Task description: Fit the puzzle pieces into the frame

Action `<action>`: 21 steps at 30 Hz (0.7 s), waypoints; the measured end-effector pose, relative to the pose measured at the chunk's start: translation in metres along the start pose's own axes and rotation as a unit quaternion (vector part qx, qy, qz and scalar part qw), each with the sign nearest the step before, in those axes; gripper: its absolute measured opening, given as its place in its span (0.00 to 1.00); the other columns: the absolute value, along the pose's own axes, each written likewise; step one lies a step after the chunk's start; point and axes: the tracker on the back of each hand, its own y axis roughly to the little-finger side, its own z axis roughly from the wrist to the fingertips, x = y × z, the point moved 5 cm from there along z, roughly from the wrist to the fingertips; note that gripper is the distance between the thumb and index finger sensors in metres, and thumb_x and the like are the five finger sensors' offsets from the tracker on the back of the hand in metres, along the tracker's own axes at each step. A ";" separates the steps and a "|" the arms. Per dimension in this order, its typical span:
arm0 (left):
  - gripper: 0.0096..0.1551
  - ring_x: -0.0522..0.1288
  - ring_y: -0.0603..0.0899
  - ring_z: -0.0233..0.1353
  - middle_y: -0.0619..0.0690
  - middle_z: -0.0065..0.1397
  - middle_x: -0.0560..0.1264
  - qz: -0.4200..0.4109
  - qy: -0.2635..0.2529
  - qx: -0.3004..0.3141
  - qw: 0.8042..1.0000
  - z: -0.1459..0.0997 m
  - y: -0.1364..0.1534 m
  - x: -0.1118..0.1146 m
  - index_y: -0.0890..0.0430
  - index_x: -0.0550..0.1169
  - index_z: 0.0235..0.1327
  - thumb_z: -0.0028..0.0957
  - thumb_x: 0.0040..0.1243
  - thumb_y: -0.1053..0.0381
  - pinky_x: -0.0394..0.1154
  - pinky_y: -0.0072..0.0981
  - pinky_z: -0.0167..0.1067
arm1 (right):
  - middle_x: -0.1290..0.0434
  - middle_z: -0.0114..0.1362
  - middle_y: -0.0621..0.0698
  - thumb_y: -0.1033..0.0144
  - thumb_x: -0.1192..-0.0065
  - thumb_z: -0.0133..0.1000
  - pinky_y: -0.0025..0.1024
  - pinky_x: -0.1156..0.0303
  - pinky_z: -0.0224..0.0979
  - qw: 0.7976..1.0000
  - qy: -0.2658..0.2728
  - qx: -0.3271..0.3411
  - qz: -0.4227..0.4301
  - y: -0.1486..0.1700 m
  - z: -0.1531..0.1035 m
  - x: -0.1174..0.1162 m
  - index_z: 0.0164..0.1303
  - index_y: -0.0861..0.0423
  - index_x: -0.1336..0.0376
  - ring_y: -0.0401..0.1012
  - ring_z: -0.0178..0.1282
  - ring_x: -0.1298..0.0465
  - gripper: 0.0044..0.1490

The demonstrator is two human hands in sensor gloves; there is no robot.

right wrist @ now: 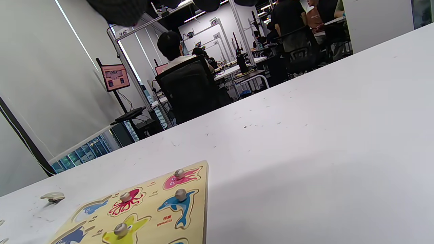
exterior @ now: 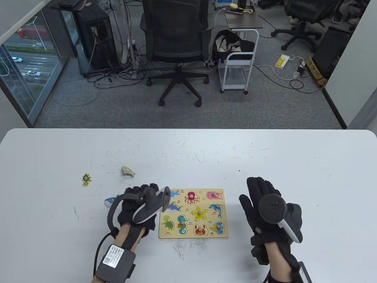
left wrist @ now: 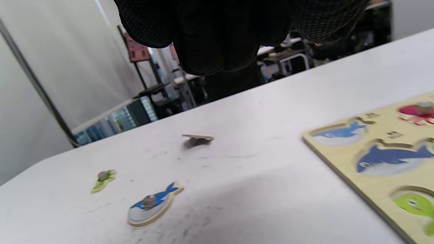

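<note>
The wooden puzzle frame (exterior: 219, 234) lies near the table's front, with most sea-animal pieces seated. Its three left slots, the whale slot (left wrist: 339, 135) among them, hold no piece. Three loose pieces lie to the left: a blue whale (exterior: 111, 201) (left wrist: 152, 205), a green turtle (exterior: 86, 179) (left wrist: 103, 179) and a face-down piece (exterior: 128, 171) (left wrist: 197, 139). My left hand (exterior: 144, 190) (left wrist: 217, 51) hovers at the frame's left edge, fingers curled, holding nothing. My right hand (exterior: 259, 188) lies flat to the right of the frame, fingers straight; only its fingertips (right wrist: 118, 10) show in the right wrist view.
The white table (exterior: 294, 165) is scuffed and bare to the right of and behind the frame. Beyond its far edge stand an office chair (exterior: 176, 44) and a small white cart (exterior: 238, 59). People sit at desks in the background of the right wrist view.
</note>
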 end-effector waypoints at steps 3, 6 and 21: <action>0.35 0.78 0.51 0.76 0.41 0.78 0.78 -0.017 0.015 -0.041 0.999 0.006 0.035 0.004 0.36 0.71 0.75 0.52 0.59 0.32 0.72 0.49 0.76 | 0.46 0.89 0.51 0.44 0.41 0.58 0.58 0.53 0.86 1.000 0.000 -0.001 -0.002 0.000 0.000 0.000 0.83 0.44 0.49 0.57 0.88 0.46 0.43; 0.35 0.78 0.52 0.76 0.41 0.78 0.78 -0.027 0.024 -0.069 0.997 0.010 0.056 0.010 0.36 0.72 0.75 0.52 0.60 0.32 0.72 0.50 0.76 | 0.46 0.89 0.51 0.44 0.41 0.58 0.58 0.53 0.87 1.000 0.001 -0.002 -0.003 0.000 0.000 0.000 0.83 0.43 0.49 0.57 0.88 0.46 0.43; 0.34 0.79 0.49 0.73 0.39 0.75 0.79 -0.078 0.099 -0.136 0.983 0.052 0.096 0.092 0.35 0.72 0.73 0.50 0.65 0.35 0.76 0.44 0.72 | 0.45 0.89 0.51 0.44 0.41 0.59 0.58 0.53 0.87 1.000 -0.003 -0.014 0.002 0.006 0.003 -0.004 0.83 0.43 0.48 0.56 0.88 0.45 0.42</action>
